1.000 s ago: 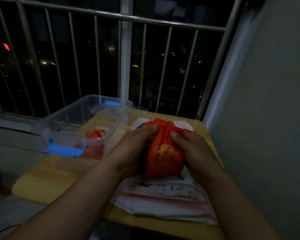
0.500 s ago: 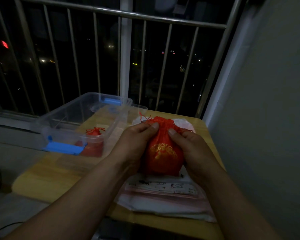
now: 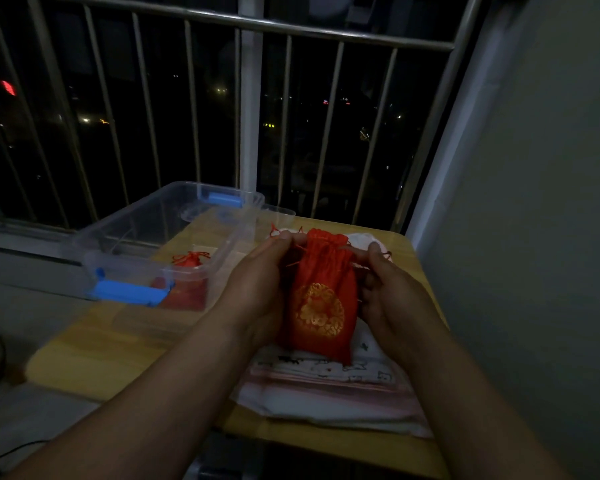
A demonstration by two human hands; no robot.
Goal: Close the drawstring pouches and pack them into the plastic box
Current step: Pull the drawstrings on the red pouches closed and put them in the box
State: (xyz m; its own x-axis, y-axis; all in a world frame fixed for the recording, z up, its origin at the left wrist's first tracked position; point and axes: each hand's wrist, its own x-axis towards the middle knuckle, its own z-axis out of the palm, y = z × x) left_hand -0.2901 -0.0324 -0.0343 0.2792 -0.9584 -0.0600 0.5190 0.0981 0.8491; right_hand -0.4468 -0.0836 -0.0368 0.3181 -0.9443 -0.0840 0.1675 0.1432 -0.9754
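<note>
A red drawstring pouch [image 3: 321, 299] with a gold round emblem stands upright between my two hands above the table. My left hand [image 3: 257, 285] pinches the red cord at the pouch's left, and my right hand [image 3: 383, 292] pinches the cord at its right. The pouch's neck is gathered into pleats. A clear plastic box [image 3: 146, 247] with blue latches sits at the left of the table, and another red pouch [image 3: 187, 275] lies inside it.
The small yellow wooden table [image 3: 125, 344] stands against a metal railing [image 3: 250, 98], with a grey wall on the right. Under the pouch lies a stack of flat white and pink fabric bags [image 3: 326, 386]. The box's clear lid [image 3: 278, 213] lies behind it.
My hands have moved apart sideways, drawing the cords outward, and the pouch's neck has cinched tighter. The pouch now hangs longer and straighter than before.
</note>
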